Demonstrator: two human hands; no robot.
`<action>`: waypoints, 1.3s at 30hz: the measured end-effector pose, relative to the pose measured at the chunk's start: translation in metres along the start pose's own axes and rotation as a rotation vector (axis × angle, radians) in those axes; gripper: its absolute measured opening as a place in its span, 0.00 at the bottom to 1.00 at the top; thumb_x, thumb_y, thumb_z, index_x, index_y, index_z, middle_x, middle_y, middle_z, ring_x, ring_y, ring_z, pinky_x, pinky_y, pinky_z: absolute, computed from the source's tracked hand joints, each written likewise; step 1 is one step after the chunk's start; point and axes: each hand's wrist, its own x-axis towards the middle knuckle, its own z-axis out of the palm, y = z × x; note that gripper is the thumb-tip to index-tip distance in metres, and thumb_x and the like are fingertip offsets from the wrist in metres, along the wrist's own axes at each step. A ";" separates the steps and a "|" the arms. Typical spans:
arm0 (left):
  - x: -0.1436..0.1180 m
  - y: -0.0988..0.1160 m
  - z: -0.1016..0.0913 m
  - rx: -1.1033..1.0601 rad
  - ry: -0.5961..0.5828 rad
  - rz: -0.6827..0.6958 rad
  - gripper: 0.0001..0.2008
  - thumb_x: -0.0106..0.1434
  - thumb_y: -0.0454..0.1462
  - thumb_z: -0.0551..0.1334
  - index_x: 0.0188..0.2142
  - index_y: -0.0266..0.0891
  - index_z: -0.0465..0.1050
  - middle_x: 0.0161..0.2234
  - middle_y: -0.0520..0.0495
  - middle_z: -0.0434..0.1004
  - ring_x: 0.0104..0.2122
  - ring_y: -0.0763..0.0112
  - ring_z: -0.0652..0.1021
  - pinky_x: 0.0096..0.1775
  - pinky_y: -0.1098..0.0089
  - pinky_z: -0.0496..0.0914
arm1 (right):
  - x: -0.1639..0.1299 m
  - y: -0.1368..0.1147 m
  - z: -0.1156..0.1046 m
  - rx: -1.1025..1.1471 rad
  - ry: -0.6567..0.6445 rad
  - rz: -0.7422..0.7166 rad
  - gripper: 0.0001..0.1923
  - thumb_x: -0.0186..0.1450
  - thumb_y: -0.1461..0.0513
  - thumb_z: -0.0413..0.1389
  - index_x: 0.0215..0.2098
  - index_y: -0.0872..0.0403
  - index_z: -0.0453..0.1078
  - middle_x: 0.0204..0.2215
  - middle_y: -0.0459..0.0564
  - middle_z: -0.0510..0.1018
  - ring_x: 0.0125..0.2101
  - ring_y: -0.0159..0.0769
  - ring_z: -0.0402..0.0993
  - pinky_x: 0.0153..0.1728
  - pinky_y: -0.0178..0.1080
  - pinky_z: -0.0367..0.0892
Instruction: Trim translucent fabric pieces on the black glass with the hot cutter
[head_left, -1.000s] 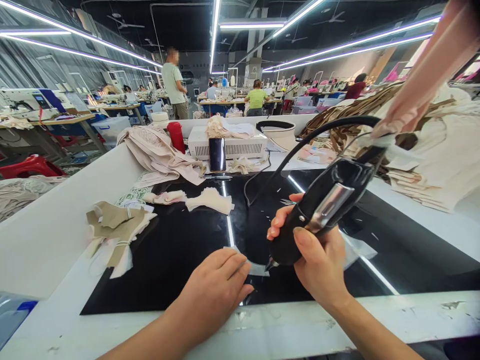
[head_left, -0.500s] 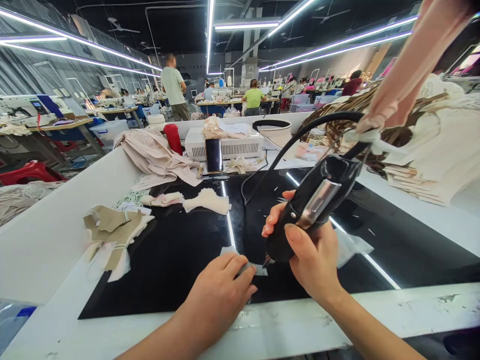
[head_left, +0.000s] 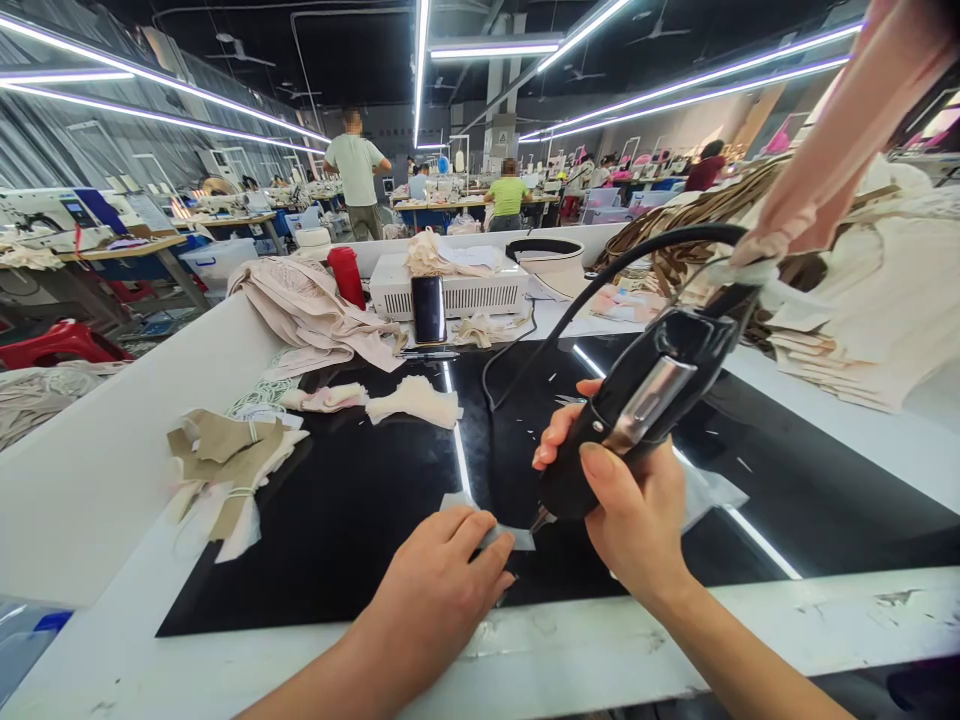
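Cloth bundles [head_left: 217, 440], brown and pale, are laid at the left side of a black board [head_left: 337, 565]. They are tied with string [head_left: 238, 492], perhaps so the bits are not mixed up. Behind them, a pale cloth heap [head_left: 292, 300] is piled on the white counter [head_left: 120, 640]. Next, white scraps [head_left: 416, 403] are laid away from the hands. A phone [head_left: 428, 310] is stood up before a white box [head_left: 487, 298], maybe so it can be seen.

Near the front, a thin strip [head_left: 519, 540] is laid on the board. It is pressed down by the left hand [head_left: 454, 570], likely so it won't slide; the fingers are set side by side on top, not closed round it. A black tool [head_left: 646, 400] is leaned with its tip by the strip's right end; whether they touch cannot be told. The fingers of the right hand [head_left: 641, 528] are clamped round the tool, so it can be steered. Its top is tied to a pink band [head_left: 832, 160], perhaps so its weight is shared. Farther right, big cloth pieces [head_left: 892, 290] are stacked.
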 end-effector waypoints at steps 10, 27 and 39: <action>0.000 -0.001 0.001 -0.018 0.029 0.001 0.11 0.75 0.37 0.55 0.50 0.35 0.73 0.45 0.43 0.78 0.45 0.62 0.78 0.47 0.63 0.75 | 0.001 -0.002 0.001 -0.002 -0.005 -0.003 0.18 0.66 0.56 0.63 0.53 0.45 0.68 0.34 0.44 0.76 0.29 0.33 0.73 0.31 0.39 0.73; -0.016 -0.015 -0.018 -0.186 -0.027 -0.091 0.13 0.72 0.36 0.59 0.54 0.35 0.70 0.52 0.41 0.76 0.52 0.58 0.76 0.56 0.56 0.74 | -0.002 -0.017 0.002 0.000 -0.046 -0.014 0.23 0.65 0.55 0.64 0.57 0.43 0.66 0.34 0.43 0.78 0.30 0.34 0.75 0.35 0.40 0.75; -0.074 -0.034 -0.026 -0.413 -0.032 -0.498 0.13 0.66 0.34 0.67 0.50 0.43 0.74 0.51 0.47 0.75 0.51 0.61 0.75 0.54 0.60 0.72 | -0.007 -0.007 0.058 0.157 -0.176 0.013 0.21 0.62 0.54 0.67 0.49 0.47 0.66 0.33 0.44 0.76 0.28 0.35 0.74 0.30 0.40 0.73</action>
